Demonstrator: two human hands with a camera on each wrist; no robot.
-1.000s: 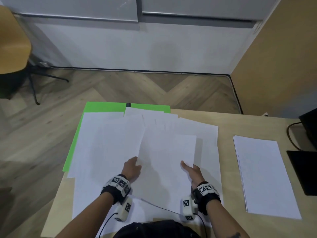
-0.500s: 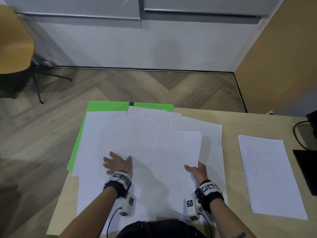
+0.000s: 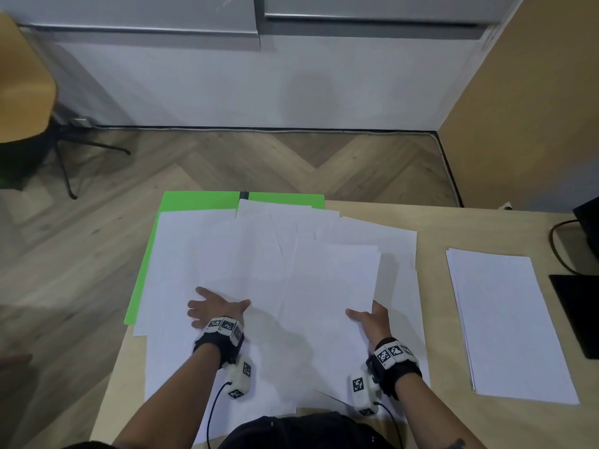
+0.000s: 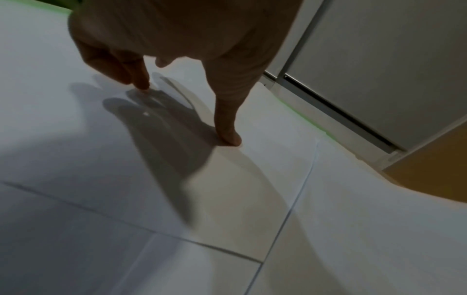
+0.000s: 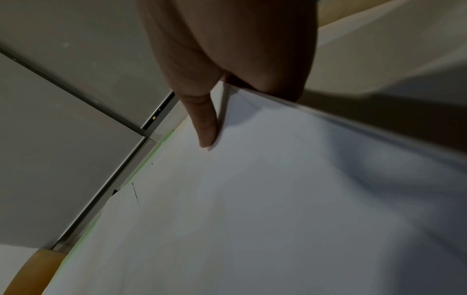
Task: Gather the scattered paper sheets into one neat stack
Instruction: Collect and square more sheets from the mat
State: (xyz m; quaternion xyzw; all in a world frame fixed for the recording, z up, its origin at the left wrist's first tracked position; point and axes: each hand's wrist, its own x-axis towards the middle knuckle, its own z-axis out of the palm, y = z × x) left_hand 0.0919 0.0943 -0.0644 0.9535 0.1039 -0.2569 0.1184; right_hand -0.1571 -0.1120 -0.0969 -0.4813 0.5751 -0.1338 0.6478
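- Head view: scattered paper sheets (image 3: 259, 270) lie overlapping across the left and middle of the wooden table (image 3: 431, 228), partly covering a green sheet (image 3: 142, 280) at the table's left edge
- The left hand (image 3: 215, 311) lies flat with fingers spread, pressing on the sheets and holding nothing
- The right hand (image 3: 369, 320) grips the near right edge of a lifted top sheet (image 3: 334, 286), thumb on top and fingers under it
- A separate neat stack (image 3: 509, 325) of paper lies well apart on the right side of the table, near a black cable (image 3: 559, 251)
- Left wrist view: the left hand's fingertips (image 4: 228, 137) touch the white paper (image 4: 126, 179), fingers extended, with a green strip (image 4: 300, 113) showing past the sheets' far edge
- Right wrist view: the right thumb (image 5: 204, 119) presses on top of the lifted sheet's edge (image 5: 278, 159), the sheet pinched against the fingers below
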